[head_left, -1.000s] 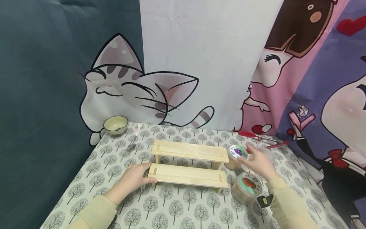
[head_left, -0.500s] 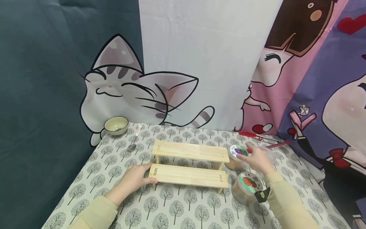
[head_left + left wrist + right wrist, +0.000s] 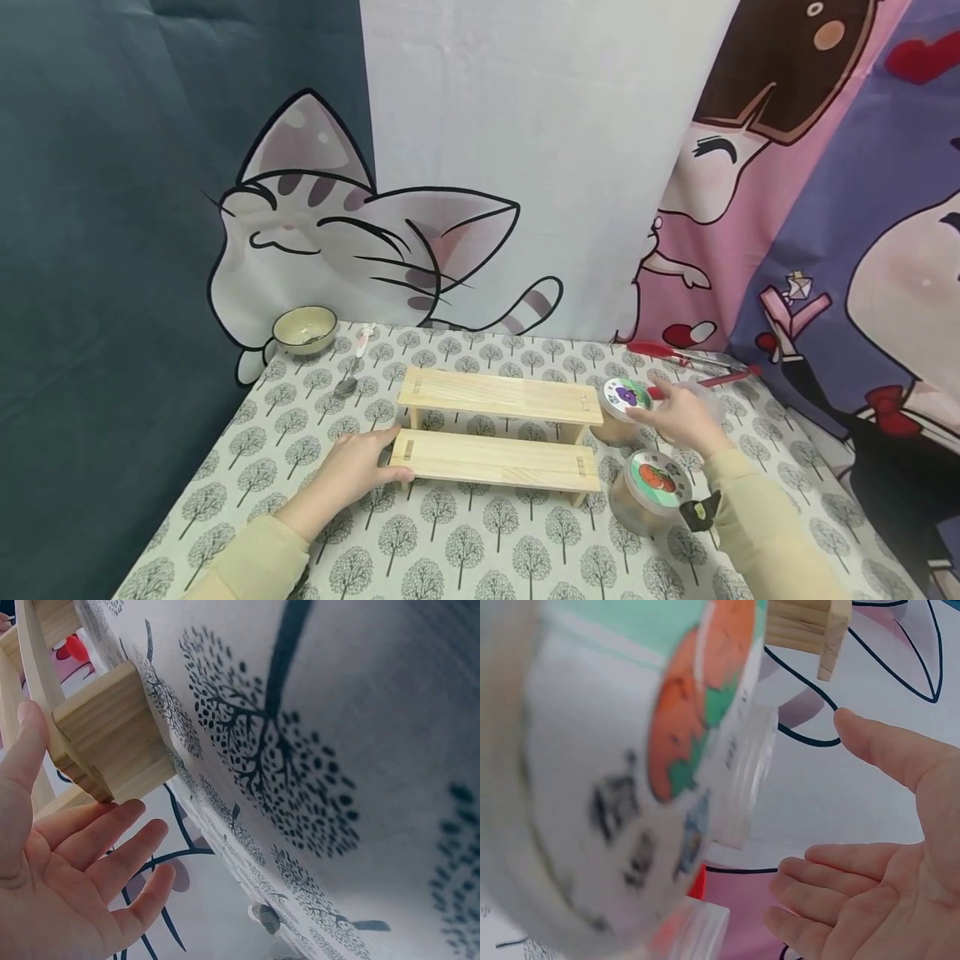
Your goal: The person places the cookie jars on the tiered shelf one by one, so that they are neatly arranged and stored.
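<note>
Tree-printed cloth (image 3: 495,554) below, and the left hand (image 3: 348,468) spans the left end of the wooden rack's lower shelf (image 3: 491,460), thumb and forefinger pinching, other fingers spread! Across, the right hand (image 3: 686,417) reaches beside the purple-labelled jar (image 3: 619,414), thumb and fingers well apart. Nearer jar (image 3: 647,493): orange fruit on its label, lettering too blurred to read.

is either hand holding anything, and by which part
The left hand loosely grips the wooden two-tier shelf by the left end of its lower step; the right hand holds nothing.
</note>
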`<action>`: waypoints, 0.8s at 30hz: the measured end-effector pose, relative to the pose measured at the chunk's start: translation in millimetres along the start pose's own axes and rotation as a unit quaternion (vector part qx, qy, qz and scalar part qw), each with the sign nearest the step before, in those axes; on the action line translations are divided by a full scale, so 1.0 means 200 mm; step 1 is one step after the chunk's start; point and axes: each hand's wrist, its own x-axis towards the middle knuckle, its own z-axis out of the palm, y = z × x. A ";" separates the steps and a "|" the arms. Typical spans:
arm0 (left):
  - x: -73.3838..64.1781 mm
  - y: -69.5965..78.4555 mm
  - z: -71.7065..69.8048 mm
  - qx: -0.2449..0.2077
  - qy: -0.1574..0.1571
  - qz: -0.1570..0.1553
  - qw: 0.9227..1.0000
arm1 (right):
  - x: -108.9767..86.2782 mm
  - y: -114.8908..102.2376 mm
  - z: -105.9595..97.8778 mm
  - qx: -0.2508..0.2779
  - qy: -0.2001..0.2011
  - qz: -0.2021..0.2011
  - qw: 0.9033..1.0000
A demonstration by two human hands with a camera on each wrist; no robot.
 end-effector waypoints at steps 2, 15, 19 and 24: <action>0.00 0.00 0.00 -0.003 0.002 0.000 1.000 | 0.00 0.00 -0.01 -0.012 0.005 -0.005 1.000; 0.00 0.00 0.00 -0.003 0.001 0.000 1.000 | 0.02 -0.02 -0.01 -0.005 -0.008 0.006 1.000; 0.00 0.01 0.00 -0.002 -0.001 0.001 1.000 | 0.04 -0.01 -0.01 0.007 -0.015 0.009 1.000; 0.00 0.00 0.00 0.001 -0.002 -0.001 1.000 | 0.06 -0.01 -0.01 0.018 -0.028 0.018 0.999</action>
